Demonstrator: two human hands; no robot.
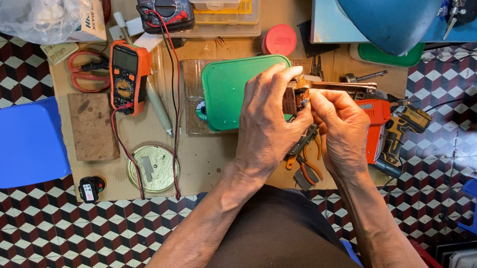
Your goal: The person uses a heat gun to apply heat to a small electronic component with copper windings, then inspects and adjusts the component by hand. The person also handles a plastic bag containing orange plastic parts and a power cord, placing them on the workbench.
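Two bare forearms reach up from the lower edge of the frame and meet over a low cardboard-topped bench set on a patterned tile floor. Between the hands sits a small circuit board with orange and dark components, held edge-on just above the bench. The left hand wraps around the board from the left, fingers curled over its top. The right hand pinches it from the right with thumb and fingertips closed on it.

Directly behind the hands lies a green plastic lid. Pliers with orange handles rest on the bench just beneath the two wrists. An orange cordless drill lies to the right, partly hidden by the right hand. Further left, well apart from the hands, stand an orange multimeter with red and black leads, red-handled scissors and a round clear dish. A blue stool stands at the bench's left edge.
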